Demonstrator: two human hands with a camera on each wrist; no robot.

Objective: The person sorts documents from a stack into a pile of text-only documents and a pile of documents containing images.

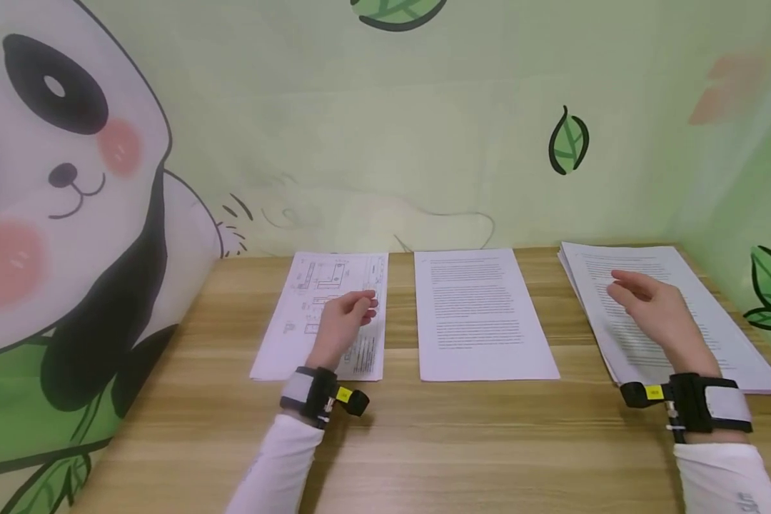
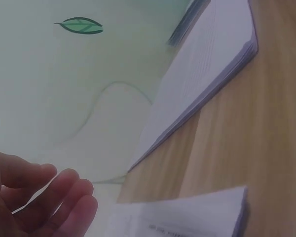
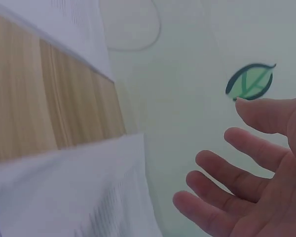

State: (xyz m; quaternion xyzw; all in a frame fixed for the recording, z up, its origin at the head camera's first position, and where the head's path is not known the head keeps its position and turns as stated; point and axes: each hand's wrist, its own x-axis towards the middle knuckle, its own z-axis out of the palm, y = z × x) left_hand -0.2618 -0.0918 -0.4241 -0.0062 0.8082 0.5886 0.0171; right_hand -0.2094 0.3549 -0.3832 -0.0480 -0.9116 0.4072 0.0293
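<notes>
Three lots of printed paper lie in a row on the wooden table. My left hand (image 1: 345, 325) hovers over the left stack of drawing sheets (image 1: 302, 314), fingers loosely curled and holding nothing. In the left wrist view its fingertips (image 2: 81, 197) appear with air around them. The middle stack (image 1: 475, 314) carries lines of text, and neither hand is at it. Above the thicker right stack of text pages (image 1: 732, 314) is my right hand (image 1: 658, 310), its relaxed fingers spread and empty in the right wrist view, thumb (image 3: 266, 114) apart from them.
The wooden table (image 1: 462, 442) runs up to a pale green backdrop (image 1: 424, 143) with painted leaves. A large panda picture (image 1: 122, 178) covers the left side. Bare wood shows between the stacks and along the front. Each wrist wears a strapped camera (image 1: 311, 396).
</notes>
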